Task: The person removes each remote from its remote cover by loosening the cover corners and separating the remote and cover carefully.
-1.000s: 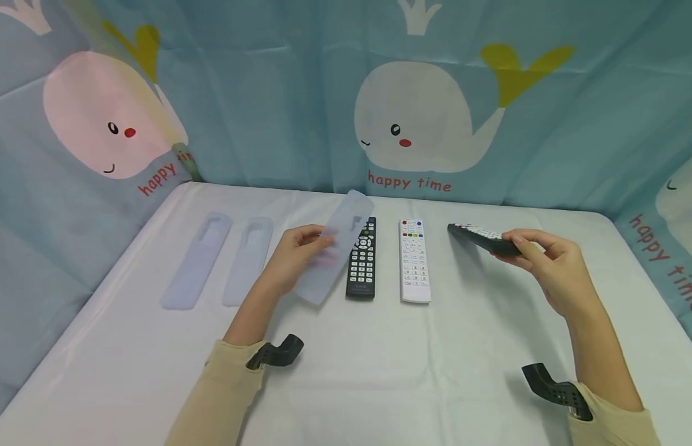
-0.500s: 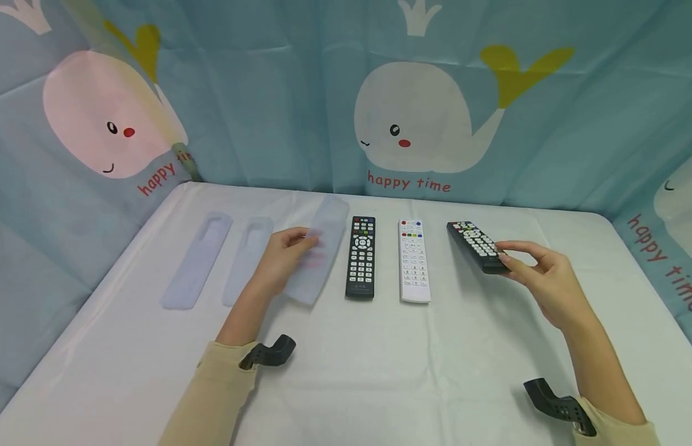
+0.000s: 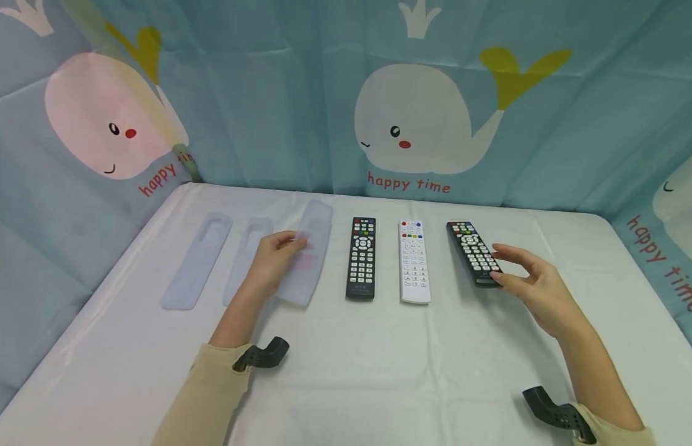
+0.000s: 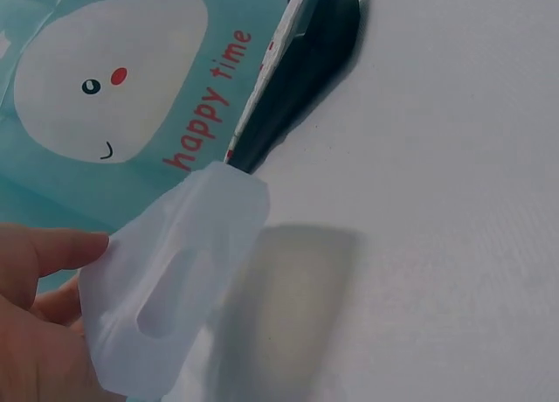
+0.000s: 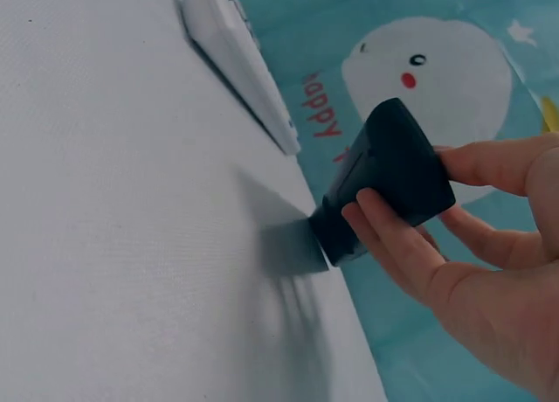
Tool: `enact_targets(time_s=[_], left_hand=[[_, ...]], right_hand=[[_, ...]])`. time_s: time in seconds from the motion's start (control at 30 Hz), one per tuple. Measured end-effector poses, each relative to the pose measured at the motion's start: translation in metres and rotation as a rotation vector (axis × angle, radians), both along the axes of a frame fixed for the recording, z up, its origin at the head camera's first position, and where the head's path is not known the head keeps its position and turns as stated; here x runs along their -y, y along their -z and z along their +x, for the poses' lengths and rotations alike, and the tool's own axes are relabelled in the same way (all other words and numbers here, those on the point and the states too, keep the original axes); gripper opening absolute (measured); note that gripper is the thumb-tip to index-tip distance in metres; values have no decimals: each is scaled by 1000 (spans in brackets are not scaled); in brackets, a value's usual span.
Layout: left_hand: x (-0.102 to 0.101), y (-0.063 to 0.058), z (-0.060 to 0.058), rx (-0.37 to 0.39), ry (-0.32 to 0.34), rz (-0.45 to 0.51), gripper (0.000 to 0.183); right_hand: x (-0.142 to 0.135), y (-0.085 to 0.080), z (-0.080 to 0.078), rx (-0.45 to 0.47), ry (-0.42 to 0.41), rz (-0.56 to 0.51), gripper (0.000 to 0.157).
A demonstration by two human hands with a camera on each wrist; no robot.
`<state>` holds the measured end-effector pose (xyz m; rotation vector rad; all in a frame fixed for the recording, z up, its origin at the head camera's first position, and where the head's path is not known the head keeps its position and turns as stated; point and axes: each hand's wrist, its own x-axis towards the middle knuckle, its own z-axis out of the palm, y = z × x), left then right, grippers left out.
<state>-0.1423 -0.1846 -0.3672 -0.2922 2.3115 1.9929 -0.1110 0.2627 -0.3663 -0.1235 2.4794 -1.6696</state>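
Note:
In the head view my left hand [image 3: 270,263] pinches the edge of a translucent silicone remote cover [image 3: 312,257], which tilts over the white cloth. The left wrist view shows the cover [image 4: 223,214] with an oval slot in one face and its shadow on the cloth beside it. Over on the right, my right hand [image 3: 541,294] holds a black remote control [image 3: 473,251] by its near end, buttons up. That remote [image 5: 397,170] slants with its near end raised in the right wrist view, fingers on both sides of it.
Two more translucent covers [image 3: 197,263] lie at the left, the second cover [image 3: 248,254] partly behind my left hand. Between my hands lie a black remote [image 3: 360,260] and a white remote [image 3: 415,266]. A blue whale-print curtain [image 3: 267,124] borders the white tabletop [image 3: 346,371].
My left hand has carried the cover leftward, off the middle black remote. On the right, the held remote's near end has come lower and its button face now shows fully.

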Motion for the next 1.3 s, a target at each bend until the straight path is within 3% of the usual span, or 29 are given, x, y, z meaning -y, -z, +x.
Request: enact_targets(time_s=[0.2, 0.77, 1.03, 1.3], left_hand=[[2, 5, 3, 19, -14, 1, 36], [3, 14, 1, 51, -27, -32, 34], [3, 14, 1, 88, -7, -80, 56], [4, 17, 1, 106, 6, -98, 59]], right_hand=[[4, 1, -1, 63, -14, 41, 72], [9, 7, -1, 194, 15, 120, 74], [6, 8, -1, 253, 17, 125, 74], [9, 9, -2, 287, 0, 138, 66]])
